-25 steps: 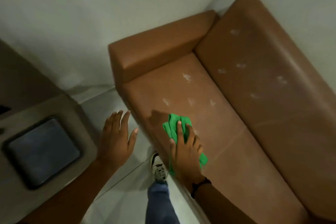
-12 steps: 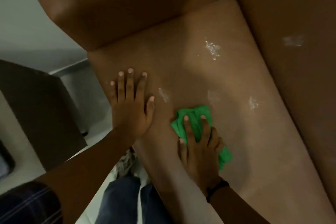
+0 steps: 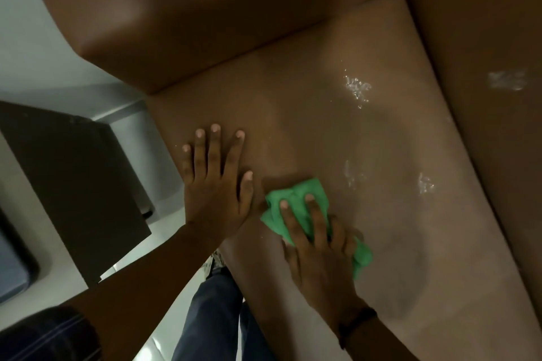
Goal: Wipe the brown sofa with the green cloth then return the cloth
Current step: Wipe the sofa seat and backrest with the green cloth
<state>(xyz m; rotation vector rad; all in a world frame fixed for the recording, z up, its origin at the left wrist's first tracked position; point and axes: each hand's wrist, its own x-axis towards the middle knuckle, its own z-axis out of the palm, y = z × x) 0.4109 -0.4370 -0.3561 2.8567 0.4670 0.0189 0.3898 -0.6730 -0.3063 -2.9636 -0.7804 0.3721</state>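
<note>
The brown sofa [image 3: 337, 126] fills most of the head view, its seat marked by wet white smears [image 3: 356, 88] toward the back. A bunched green cloth [image 3: 293, 199] lies on the front part of the seat, pressed down under my right hand [image 3: 316, 246], whose fingers grip it. My left hand [image 3: 217, 182] rests flat on the seat's front left corner, fingers spread, holding nothing. Another smear [image 3: 507, 79] shows on the backrest at the right.
The sofa's armrest [image 3: 176, 9] rises across the top left. A dark low table [image 3: 76, 184] stands on the pale floor at the left, close to the sofa corner. My blue-trousered leg [image 3: 217, 316] stands against the sofa front.
The view closed in on the seat. My left hand came down from the air onto the seat corner. The right hand slid the cloth slightly left toward my left hand, over a smear there.
</note>
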